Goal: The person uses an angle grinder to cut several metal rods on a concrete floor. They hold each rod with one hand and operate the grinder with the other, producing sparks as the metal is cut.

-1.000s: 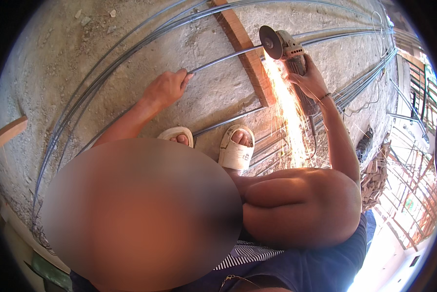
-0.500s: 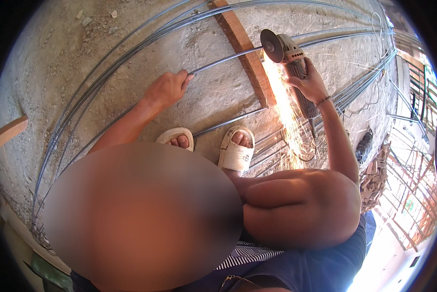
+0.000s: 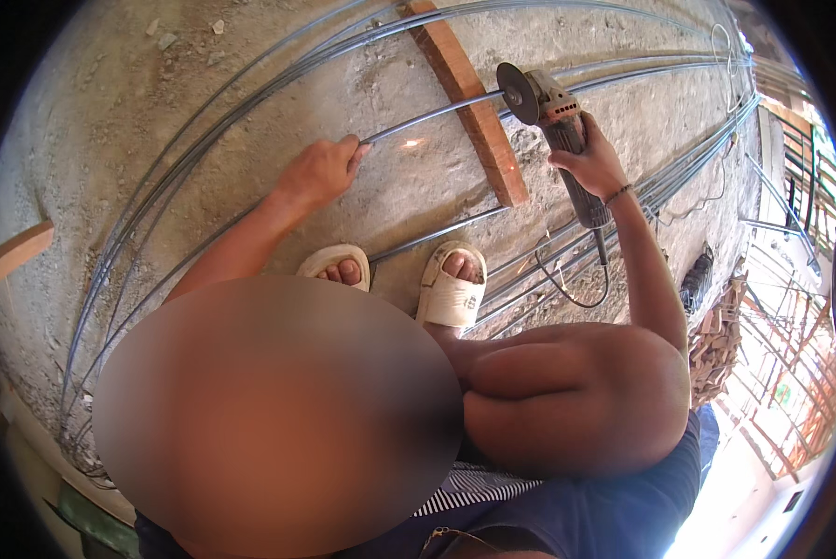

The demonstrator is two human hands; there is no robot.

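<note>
Angle grinder: at 1 o'clock from the middle of the view, the angle grinder point(image 3: 576, 186) has its dark disc point(image 3: 519, 93) up at the far end; likely heavy toward the head and stiff-bodied, the disc thin and probably brittle.
Grinder hold: the long ribbed body looks like the safe place, well back from the disc.
Right hand: wrapped round that body, thumb on the near side, the right hand point(image 3: 597, 160) sits below the head.
Steel rod: at 12 o'clock, the steel rod point(image 3: 423, 120) looks stiff, slim and smooth, so it may roll or twist; best held away from the disc, whose end is likely hot.
Left hand: at 11 o'clock, the left hand point(image 3: 320, 172) is clenched around the rod's near part.
Contact: the rod reaches the disc's rim; whether they touch, I cannot tell.
Wooden block: between 12 and 1, the wooden block point(image 3: 479, 107) lies under the rod, just short of the disc.
Cord: at 3 o'clock, the cord point(image 3: 572, 300) loops beside other bars, a possible snag.
Edges: sandals point(image 3: 452, 303) near the centre; bundled bars point(image 3: 688, 168) at 2.
Open room: bare floor point(image 3: 418, 182) below the rod at 12; more at 10, beyond curving bars point(image 3: 199, 126).
</note>
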